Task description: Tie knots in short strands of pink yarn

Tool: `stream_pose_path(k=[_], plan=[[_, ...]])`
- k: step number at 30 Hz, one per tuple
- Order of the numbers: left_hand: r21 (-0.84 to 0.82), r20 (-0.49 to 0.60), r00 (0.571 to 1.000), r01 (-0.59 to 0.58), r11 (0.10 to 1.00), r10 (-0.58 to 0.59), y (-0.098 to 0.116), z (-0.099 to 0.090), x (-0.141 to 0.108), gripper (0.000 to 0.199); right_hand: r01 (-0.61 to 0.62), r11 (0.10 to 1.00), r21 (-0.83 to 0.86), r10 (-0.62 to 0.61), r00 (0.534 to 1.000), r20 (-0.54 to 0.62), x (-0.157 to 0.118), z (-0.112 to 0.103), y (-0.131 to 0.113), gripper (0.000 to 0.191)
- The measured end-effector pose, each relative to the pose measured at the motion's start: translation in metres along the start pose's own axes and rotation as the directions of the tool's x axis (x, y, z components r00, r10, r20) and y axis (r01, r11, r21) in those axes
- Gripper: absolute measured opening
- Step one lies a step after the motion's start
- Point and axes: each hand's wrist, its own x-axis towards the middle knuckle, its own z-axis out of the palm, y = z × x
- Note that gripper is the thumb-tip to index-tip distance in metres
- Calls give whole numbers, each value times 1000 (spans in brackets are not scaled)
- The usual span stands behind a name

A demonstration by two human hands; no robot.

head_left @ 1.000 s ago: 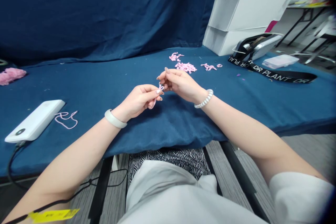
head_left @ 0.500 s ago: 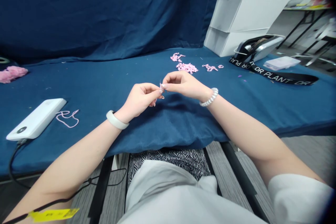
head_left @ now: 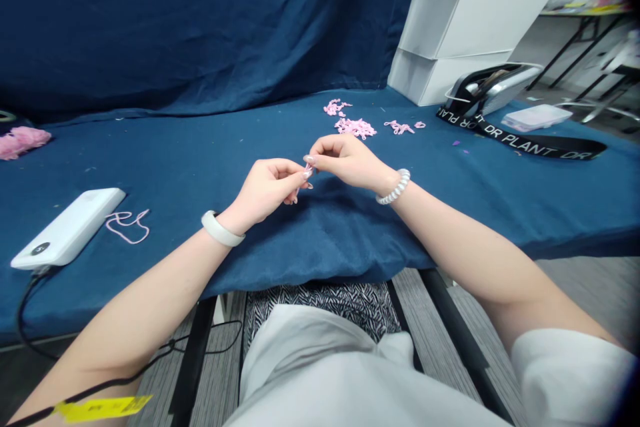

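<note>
My left hand (head_left: 270,188) is closed, thumb and forefinger pinching a small pink cord (head_left: 308,168) above the blue cloth. From the right, my right hand (head_left: 350,161) meets it, its thumb and fingertips pinched at the cord's upper end. The fingers cover most of the cord, so its full shape is hidden. Just beyond my right hand lies a heap of small pink looped pieces (head_left: 355,127). A smaller pink cluster (head_left: 336,107) sits behind that heap, and a few loose pink loops (head_left: 399,127) are to its right.
On the left lie a white power bank (head_left: 70,227) with a black cable, a loose pink cord (head_left: 127,225) and a fluffy pink bundle (head_left: 23,142). White boxes (head_left: 450,27), a black lettered strap (head_left: 535,145), a silver-black case (head_left: 505,93) and a clear box (head_left: 536,118) stand right.
My right fingertips have shifted slightly up and left at the cord, and more of it shows between the hands. My left hand has stayed in place.
</note>
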Motion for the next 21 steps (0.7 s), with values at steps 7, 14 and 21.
stream_pose_path(k=[7, 14, 21], plan=[[-62, -10, 1000, 25, 998, -26, 0, 1, 1, 26, 8, 996, 85, -9, 1000, 7, 0, 1, -3, 43], [-133, -12, 999, 30, 991, -32, 2, 0, 1, 23, -26, 994, 110, 27, 1000, -6, 1, -4, -5, 44], [-172, -24, 999, 23, 985, -28, 2, 0, 2, 29, -85, 996, -3, 84, 983, 161, -3, -2, -7, 45]])
